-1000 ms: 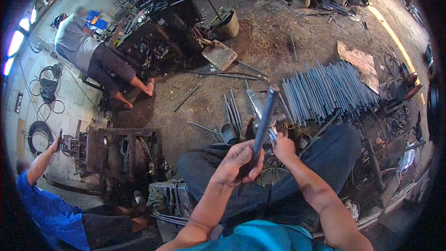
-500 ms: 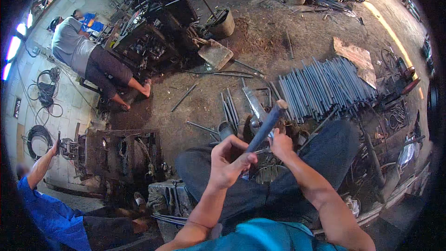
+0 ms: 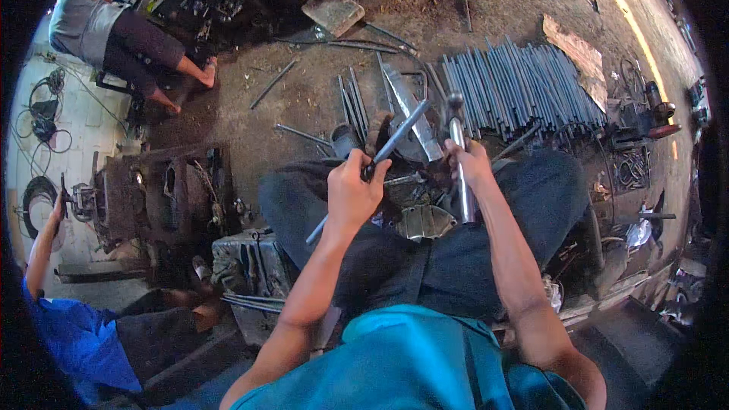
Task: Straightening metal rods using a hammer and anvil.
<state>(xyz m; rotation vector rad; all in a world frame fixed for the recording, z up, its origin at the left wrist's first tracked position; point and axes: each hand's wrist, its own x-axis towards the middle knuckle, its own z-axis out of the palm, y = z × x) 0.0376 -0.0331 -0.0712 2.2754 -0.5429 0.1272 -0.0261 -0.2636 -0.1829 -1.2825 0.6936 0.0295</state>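
Note:
My left hand (image 3: pixel 355 186) is closed around a grey metal rod (image 3: pixel 405 127), which slants from the lower left up to the right and passes through the fingers. My right hand (image 3: pixel 469 165) grips a hammer (image 3: pixel 457 133) by its shiny metal handle; its dark head is up and close to the rod's upper end, apart from it. Beyond the hands, a long pale metal bar (image 3: pixel 410 110) leans over the work spot between my legs. A ribbed, rounded metal piece (image 3: pixel 427 222) lies below the hands.
Many grey rods (image 3: pixel 516 87) lie in a wide pile at the right, with a flat board (image 3: pixel 575 49) at its far end. A rusty machine (image 3: pixel 167 193) stands at the left; a person in blue (image 3: pixel 76 334) reaches to it. Another person (image 3: pixel 114 38) sits farther back.
The view has tipped lower. The rod has swung from pointing up toward me to a flatter slant. My right hand has raised the hammer upright, its head now plainly visible.

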